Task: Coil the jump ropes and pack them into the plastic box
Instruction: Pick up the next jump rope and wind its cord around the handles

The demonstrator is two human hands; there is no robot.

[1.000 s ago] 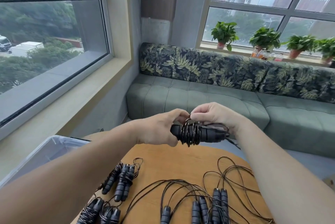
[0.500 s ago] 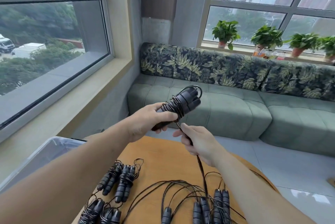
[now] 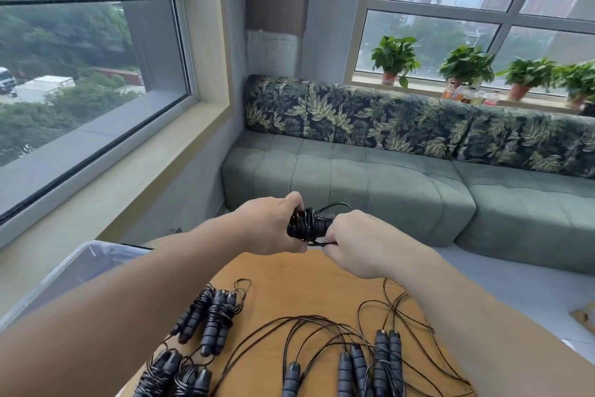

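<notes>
Jump rope held up over the desk's far edge, handles bunched in left hand for tight winding; right hand's fingers pinching the cord end, likely tucking; plastic box waiting off the left edge

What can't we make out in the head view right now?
- Clear plastic box: inside hidden by left forearm, cut off by the frame edge.
- Black wrapped jump rope: both ends covered by left hand and right hand.
- Loose black ropes: count cut off by bottom edge.
</notes>
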